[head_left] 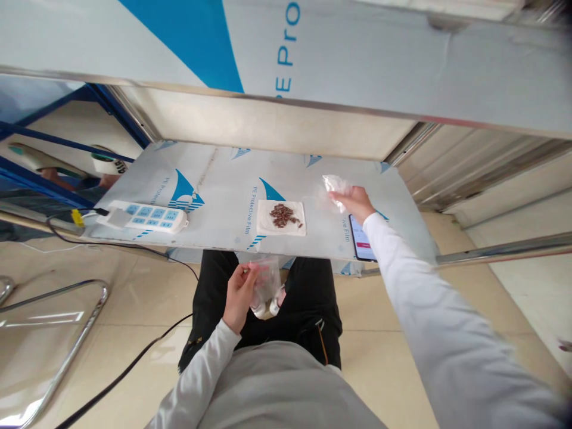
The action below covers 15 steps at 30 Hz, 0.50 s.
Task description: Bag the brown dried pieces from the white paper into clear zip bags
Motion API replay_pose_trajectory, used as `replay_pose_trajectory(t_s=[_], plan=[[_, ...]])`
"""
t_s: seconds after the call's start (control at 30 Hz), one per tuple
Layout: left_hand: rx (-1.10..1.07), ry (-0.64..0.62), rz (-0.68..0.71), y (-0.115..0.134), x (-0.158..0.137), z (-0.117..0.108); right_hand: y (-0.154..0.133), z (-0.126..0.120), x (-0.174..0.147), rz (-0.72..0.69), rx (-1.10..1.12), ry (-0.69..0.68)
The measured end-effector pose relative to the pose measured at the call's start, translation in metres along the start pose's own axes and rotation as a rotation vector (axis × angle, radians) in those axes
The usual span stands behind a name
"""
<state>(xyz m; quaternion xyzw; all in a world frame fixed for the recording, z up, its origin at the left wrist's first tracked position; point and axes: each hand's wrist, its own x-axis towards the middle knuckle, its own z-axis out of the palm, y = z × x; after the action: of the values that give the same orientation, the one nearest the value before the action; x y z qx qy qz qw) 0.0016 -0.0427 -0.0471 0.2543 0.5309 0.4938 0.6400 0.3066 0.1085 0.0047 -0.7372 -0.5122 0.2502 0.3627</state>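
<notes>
Over my lap, my left hand [240, 293] pinches the top of a clear plastic zip bag [268, 281] with a reddish strip along its edge. The bag looks see-through and hangs down in front of my knees. Out to the right, my right hand [356, 202] grips a crumpled clear plastic bag [335, 185] just above the tabletop; what is inside, if anything, I cannot make out. Between the hands, on the table, a pile of small brown pieces [282, 215] lies on a white square sheet [266, 224].
A phone [363, 241] with its screen lit lies under my right forearm at the table's front edge. On the left stands a white power strip [147, 217] with a plug and black cable. A film-covered shelf [357, 59] overhangs the table [218, 208]. A metal-framed chair [96, 310] is at lower left.
</notes>
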Motion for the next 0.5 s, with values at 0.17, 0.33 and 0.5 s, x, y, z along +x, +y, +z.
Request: replay_pose_trajectory(t_s=[0.17, 0.33, 0.5], plan=[[-0.282, 0.008, 0.004, 0.019, 0.027, 0.015, -0.055, 0.062, -0.082, -0.038, 0.428, -0.398], [-0.501, -0.187, -0.016, 0.051, 0.025, 0.001, -0.084, 0.122, -0.124, -0.255, 0.11, -0.408], [-0.342, -0.053, 0.089, 0.046, 0.017, -0.02, -0.108, 0.159, -0.15, -0.585, -0.193, -0.4]])
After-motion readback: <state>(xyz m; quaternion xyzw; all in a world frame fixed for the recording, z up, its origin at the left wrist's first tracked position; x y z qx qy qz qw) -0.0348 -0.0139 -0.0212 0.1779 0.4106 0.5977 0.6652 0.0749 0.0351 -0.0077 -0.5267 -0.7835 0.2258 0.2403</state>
